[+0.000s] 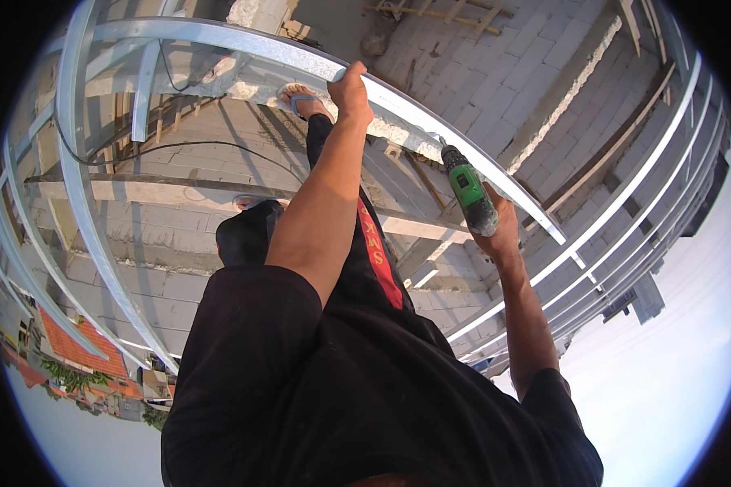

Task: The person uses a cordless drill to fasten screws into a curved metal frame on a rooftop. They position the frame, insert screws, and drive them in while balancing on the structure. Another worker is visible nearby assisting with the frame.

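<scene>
My left hand [350, 92] is closed around a long silvery metal channel [244, 40], which runs across the top of the view and slopes down to the right. In my right hand [502, 223] is a green and black cordless drill [471, 193], gripped by its handle. Its chuck end points up toward the channel, close to the metal edge. Whether the bit touches the channel, I cannot tell.
My sandalled foot [306, 104] stands on a rough concrete beam [252, 89], high over a floor far below. Metal frame members [81, 187] rise at the left, and more rails [625, 195] curve along the right. A black cable [195, 144] hangs at the left. Another beam [170, 192] crosses below.
</scene>
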